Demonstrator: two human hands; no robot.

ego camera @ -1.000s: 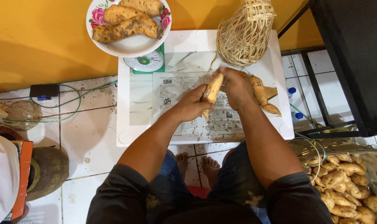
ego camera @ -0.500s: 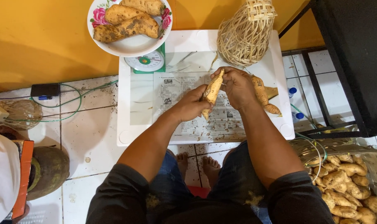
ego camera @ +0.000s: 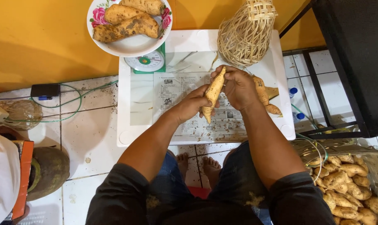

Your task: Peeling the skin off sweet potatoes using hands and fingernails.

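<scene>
yellow wall (ego camera: 39,37) at top. white tile floor (ego camera: 89,137) w/ dark grout, a bit dirty. low white surface (ego camera: 130,121) in middle. black metal frame (ego camera: 347,54) at right. light is soft, even.

newspaper (ego camera: 172,89) left of hands open; wicker basket (ego camera: 245,33), scale (ego camera: 147,62) block far side.

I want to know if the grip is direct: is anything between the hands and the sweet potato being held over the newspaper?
Nothing visible. The left hand and right hand both grip the sweet potato bare, above the newspaper.
</scene>
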